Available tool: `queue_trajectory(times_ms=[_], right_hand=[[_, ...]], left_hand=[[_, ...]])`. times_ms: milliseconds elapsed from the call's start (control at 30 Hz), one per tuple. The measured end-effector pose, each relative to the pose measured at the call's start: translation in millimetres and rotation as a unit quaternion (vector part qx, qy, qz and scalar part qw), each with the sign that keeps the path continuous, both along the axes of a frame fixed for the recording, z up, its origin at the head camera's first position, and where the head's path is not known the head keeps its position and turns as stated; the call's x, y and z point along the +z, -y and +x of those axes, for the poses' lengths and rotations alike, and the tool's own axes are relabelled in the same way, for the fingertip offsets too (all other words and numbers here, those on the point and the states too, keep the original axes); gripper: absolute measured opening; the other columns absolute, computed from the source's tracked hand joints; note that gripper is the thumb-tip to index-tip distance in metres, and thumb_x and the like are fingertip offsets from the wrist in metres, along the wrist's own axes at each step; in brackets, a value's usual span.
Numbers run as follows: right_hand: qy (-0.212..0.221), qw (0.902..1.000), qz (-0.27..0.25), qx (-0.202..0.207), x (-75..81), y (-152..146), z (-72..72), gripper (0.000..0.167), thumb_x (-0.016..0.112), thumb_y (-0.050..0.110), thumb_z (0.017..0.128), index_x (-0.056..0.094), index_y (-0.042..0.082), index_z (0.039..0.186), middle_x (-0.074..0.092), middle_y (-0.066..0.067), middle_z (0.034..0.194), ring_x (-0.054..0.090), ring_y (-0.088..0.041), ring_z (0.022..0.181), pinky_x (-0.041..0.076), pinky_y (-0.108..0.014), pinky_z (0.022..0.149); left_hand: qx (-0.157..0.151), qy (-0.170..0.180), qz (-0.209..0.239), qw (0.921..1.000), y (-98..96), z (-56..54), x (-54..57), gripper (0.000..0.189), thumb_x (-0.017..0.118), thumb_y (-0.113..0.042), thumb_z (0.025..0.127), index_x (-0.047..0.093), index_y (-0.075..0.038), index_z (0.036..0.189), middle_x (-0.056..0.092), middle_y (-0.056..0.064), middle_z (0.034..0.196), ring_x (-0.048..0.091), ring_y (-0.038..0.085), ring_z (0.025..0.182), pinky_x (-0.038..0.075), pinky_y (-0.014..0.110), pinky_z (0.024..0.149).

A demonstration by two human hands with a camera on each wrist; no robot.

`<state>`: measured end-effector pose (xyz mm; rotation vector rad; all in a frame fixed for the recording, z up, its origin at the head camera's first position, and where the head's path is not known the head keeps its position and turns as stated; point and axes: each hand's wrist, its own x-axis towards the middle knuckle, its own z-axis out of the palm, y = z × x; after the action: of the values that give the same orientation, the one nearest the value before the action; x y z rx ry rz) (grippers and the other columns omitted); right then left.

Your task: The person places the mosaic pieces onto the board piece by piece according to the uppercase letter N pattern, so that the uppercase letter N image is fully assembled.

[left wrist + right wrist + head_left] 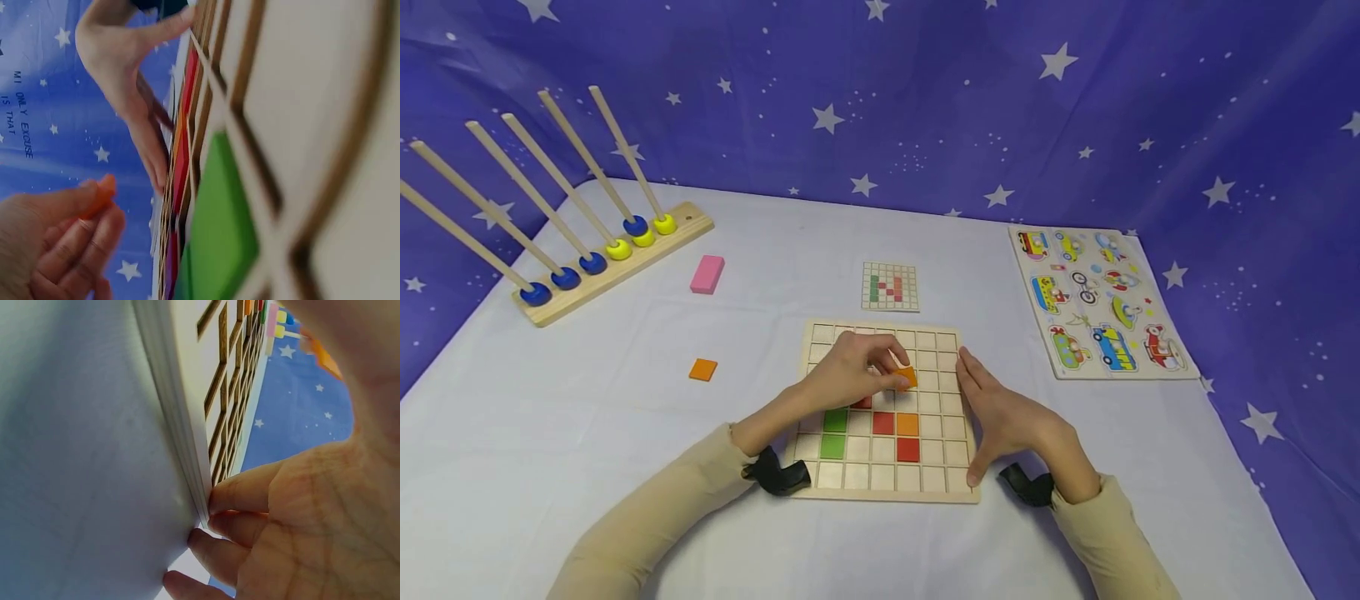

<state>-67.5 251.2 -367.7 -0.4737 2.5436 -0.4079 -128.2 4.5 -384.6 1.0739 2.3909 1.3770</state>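
Observation:
A wooden grid board (931,479) lies on the table with green, red and orange square tiles in some cells. My left hand (853,367) is over the board's upper part, pinching an orange tile (907,377) between thumb and fingers. In the left wrist view that orange tile (100,197) is held tilted, apart from the grid. A green tile (219,231) sits close to that camera. My right hand (1011,417) touches the board's right edge, fingers extended and thumb near the lower corner. The right wrist view shows its fingertips (240,490) against the board's side (181,400). The left hand hides some cells.
A small pattern card (890,287) lies behind the board. To the left are a loose orange tile (703,370), a pink block (707,275) and a peg stand (617,265) with blue and yellow beads. At the right lies a vehicle picture puzzle (1101,304). A starry purple cloth hangs behind.

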Motion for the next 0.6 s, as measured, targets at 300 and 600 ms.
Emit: queue_trajectory(times_ms=[300,600], right_hand=[[0.01,0.9999,0.003,-0.005,-0.2,-1,-1.0,0.152,0.096,0.041,0.043,-0.001,-0.006,0.151,-0.012,-0.02,0.16,0.001,-0.036,0.149,0.024,-0.049,0.115],[0.008,1.0,0.001,-0.001,-1.1,-2,-0.6,0.152,0.096,0.042,0.044,-0.002,-0.006,0.151,-0.011,-0.02,0.16,0.001,-0.036,0.149,0.024,-0.049,0.115]], left_hand=[[-0.046,0.055,-0.032,0.9969,-8.1,-0.7,-13.9,0.023,0.078,-0.016,0.079,0.066,-0.008,0.097,0.073,-0.001,0.075,0.066,0.002,0.068,0.052,0.017,0.068],[-0.063,-0.017,-0.039,0.9971,-10.9,-3.4,-20.4,0.012,0.079,-0.016,0.079,0.068,-0.011,0.082,0.069,-0.003,0.072,0.059,-0.001,0.064,0.049,0.016,0.062]])
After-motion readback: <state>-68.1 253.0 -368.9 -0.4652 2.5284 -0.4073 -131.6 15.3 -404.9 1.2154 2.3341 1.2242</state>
